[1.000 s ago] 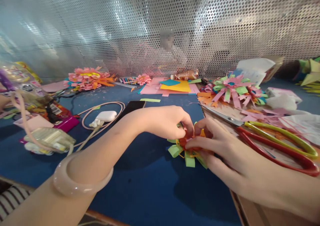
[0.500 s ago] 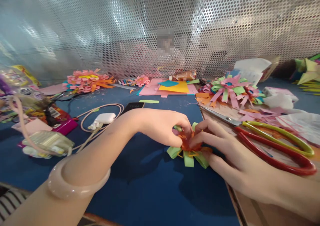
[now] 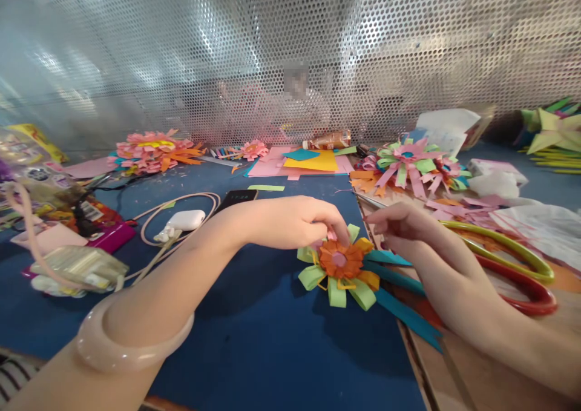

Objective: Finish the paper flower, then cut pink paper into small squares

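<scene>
A paper flower [image 3: 341, 259] lies on the blue tabletop in front of me. Its orange fringed centre has a pink disc, ringed by pale green and yellow-orange loops. My left hand [image 3: 313, 223] is curled over its upper edge, fingertips gripping the petals; the thumb is mostly hidden. Just to the right, my right hand [image 3: 422, 253] is raised apart from the flower, fingers parted and nothing visible in them. Teal paper strips [image 3: 403, 314] stick out from the flower's right side, passing partly behind that hand. Red-and-yellow-handled scissors [image 3: 531, 299] lie beyond my right hand, partly covered by it.
Coloured paper sheets [image 3: 267, 164] and a bottle [image 3: 329, 140] lie at the back, before a perforated metal screen [image 3: 204, 48]. Finished paper flowers [image 3: 149, 151] stand back left, others [image 3: 411, 157] back right. A phone [image 3: 238, 199], a white earbud case [image 3: 186, 220] and cables are at left.
My right hand has pulled away from the flower to the right, uncovering its orange centre, pink disc and teal strips. My left hand has shifted slightly to the flower's upper edge.
</scene>
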{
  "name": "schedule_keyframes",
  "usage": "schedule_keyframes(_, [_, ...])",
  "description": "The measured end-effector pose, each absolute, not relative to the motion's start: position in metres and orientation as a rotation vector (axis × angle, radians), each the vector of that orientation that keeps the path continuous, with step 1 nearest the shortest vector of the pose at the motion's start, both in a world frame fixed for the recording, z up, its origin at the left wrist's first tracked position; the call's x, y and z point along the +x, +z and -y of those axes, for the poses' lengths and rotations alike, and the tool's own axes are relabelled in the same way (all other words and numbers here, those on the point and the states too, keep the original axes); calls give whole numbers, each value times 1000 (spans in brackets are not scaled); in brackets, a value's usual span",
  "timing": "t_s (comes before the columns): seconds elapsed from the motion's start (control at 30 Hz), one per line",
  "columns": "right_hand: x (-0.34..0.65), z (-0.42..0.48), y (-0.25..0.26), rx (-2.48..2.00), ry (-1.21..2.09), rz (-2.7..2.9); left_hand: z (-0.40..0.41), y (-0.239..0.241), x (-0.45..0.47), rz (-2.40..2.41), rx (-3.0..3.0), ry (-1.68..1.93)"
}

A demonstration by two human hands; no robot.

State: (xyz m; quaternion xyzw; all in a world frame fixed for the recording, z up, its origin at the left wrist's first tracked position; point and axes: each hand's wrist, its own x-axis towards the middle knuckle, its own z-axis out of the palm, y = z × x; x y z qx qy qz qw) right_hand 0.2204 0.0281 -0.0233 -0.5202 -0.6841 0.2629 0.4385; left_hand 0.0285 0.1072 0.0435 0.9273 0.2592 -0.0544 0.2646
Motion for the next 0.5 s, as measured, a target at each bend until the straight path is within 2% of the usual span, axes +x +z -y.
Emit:
schedule_keyframes(0.13, [222,-38,-32,-1348,780,1436,-111,44,27,-873,2513,9])
schedule_keyframes(0.27, [223,-46,-40,-1313,935,1257,-117,37,24,-1029,2517,14])
schedule_keyframes(0.5, [221,-46,-37,-1414,1045,1203,-123,24,24,-1142,2596,89])
